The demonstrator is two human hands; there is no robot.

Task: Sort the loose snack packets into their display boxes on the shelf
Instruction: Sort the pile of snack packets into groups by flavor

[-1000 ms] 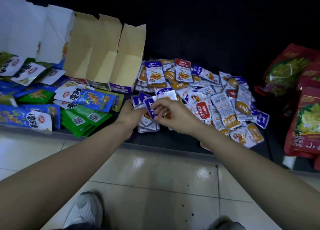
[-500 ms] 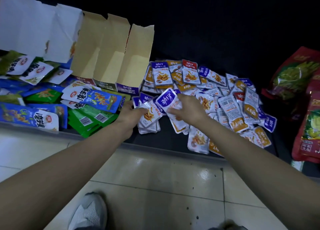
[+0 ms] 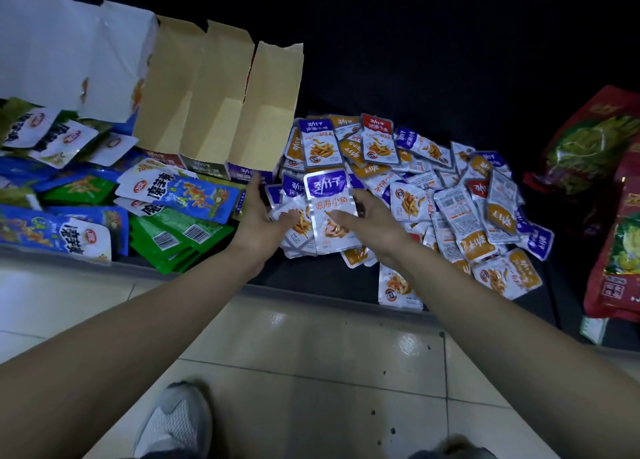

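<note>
A heap of small loose snack packets [image 3: 446,195], purple, orange and red, covers the dark shelf. My right hand [image 3: 370,223] pinches one purple packet [image 3: 330,204] upright by its lower edge. My left hand [image 3: 261,221] grips a stack of purple packets [image 3: 296,230] fanned beside it, thumb on top. Three open cardboard display boxes [image 3: 221,123] stand just behind my left hand, their torn flaps up. The nearest has a purple front [image 3: 247,174]. The boxes' insides look bare.
Larger blue, green and white snack bags [image 3: 180,197] lie piled at the left under a torn white carton [image 3: 69,50]. Big red bags [image 3: 616,244] lean at the right. The shelf's front edge [image 3: 329,294] runs above a tiled floor, where my shoe [image 3: 176,420] shows.
My right hand pulled a purple packet out of the heap and brought it up against the stack in my left hand. The camera has moved closer.
</note>
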